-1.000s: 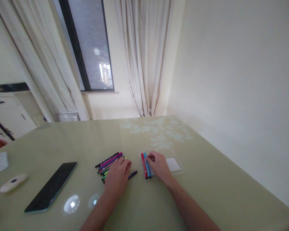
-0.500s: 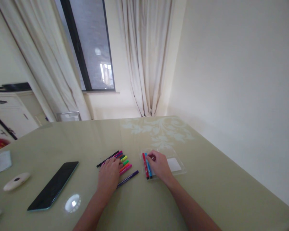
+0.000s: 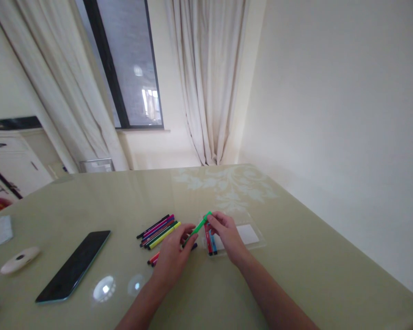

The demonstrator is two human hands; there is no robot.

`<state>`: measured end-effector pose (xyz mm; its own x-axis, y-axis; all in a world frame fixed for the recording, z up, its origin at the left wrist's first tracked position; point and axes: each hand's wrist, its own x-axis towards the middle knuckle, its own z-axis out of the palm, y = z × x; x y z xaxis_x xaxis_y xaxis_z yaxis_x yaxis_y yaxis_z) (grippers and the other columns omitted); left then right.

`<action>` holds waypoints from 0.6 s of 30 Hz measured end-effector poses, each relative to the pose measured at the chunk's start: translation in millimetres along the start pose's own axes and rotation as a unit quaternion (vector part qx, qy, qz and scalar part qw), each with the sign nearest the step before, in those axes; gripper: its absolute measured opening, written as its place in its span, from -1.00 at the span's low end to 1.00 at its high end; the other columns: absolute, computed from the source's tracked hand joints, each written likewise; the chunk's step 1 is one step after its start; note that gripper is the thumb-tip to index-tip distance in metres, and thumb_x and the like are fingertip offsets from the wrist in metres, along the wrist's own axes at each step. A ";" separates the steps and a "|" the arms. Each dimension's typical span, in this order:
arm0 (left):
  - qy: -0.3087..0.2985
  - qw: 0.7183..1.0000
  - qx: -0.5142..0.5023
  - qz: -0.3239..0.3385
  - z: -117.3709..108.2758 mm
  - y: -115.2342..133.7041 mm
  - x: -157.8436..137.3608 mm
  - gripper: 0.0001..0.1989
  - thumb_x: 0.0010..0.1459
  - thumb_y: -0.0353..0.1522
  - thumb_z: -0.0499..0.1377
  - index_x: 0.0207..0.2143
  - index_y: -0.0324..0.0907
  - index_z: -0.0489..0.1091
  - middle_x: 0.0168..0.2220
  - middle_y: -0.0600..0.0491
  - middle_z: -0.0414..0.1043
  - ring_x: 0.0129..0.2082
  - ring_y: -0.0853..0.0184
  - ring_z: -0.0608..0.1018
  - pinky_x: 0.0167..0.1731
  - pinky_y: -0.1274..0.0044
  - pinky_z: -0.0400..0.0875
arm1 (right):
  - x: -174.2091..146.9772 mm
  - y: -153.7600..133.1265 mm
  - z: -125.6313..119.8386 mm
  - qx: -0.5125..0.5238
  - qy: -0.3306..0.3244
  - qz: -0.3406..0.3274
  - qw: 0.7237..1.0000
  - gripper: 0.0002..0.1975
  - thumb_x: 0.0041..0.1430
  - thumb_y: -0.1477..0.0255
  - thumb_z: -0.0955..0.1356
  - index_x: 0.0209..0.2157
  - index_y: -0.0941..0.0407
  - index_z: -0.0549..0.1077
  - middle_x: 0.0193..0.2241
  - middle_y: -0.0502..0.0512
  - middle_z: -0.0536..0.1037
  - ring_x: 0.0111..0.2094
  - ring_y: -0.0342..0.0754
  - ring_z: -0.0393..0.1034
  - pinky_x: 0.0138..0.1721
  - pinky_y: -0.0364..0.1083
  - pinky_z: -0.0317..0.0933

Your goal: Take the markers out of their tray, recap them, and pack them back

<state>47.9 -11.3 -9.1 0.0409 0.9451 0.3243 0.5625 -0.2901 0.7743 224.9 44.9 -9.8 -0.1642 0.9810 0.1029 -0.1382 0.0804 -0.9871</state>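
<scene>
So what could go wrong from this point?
The green marker slants up from the left hand to the right hand's fingers; it might slip if both loosen together. The red marker and blue marker lie in the clear case by the right hand, which could nudge them askew. The yellow marker, beside the left hand, may roll if brushed.
</scene>
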 end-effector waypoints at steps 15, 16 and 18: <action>0.069 0.997 0.009 0.039 11.9 -0.4 -4.5 -0.87 0.24 -0.27 0.23 -0.17 -0.08 0.46 -0.29 0.10 0.44 -0.33 0.28 0.50 -0.30 0.47 0.42 | 2.9 -0.4 -6.0 0.098 0.011 0.048 0.994 -0.47 -0.10 0.16 0.60 -0.10 0.14 0.62 -0.31 0.13 0.68 -0.29 0.02 0.57 -0.16 -0.02 0.38; 0.071 0.996 0.011 0.047 12.4 -0.4 -4.8 -0.89 0.24 -0.29 0.23 -0.18 -0.08 0.46 -0.27 0.09 0.43 -0.33 0.29 0.50 -0.29 0.47 0.43 | 3.5 0.2 -6.7 0.095 0.012 0.049 0.994 -0.46 -0.11 0.16 0.60 -0.10 0.15 0.62 -0.30 0.14 0.68 -0.29 0.03 0.58 -0.16 -0.01 0.38; 0.076 0.995 0.013 0.061 13.4 -0.3 -5.4 -0.92 0.25 -0.34 0.21 -0.19 -0.07 0.45 -0.23 0.08 0.42 -0.32 0.29 0.49 -0.28 0.47 0.43 | 3.7 1.1 -6.7 0.088 0.006 0.053 0.995 -0.44 -0.10 0.14 0.59 -0.08 0.15 0.61 -0.29 0.16 0.68 -0.29 0.03 0.58 -0.19 -0.02 0.38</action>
<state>58.5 -14.3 -18.4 -0.0140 0.8685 0.4955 0.5815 -0.3960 0.7107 230.7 49.8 -11.3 -0.1747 0.9846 -0.0042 -0.2889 -0.0553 -0.9558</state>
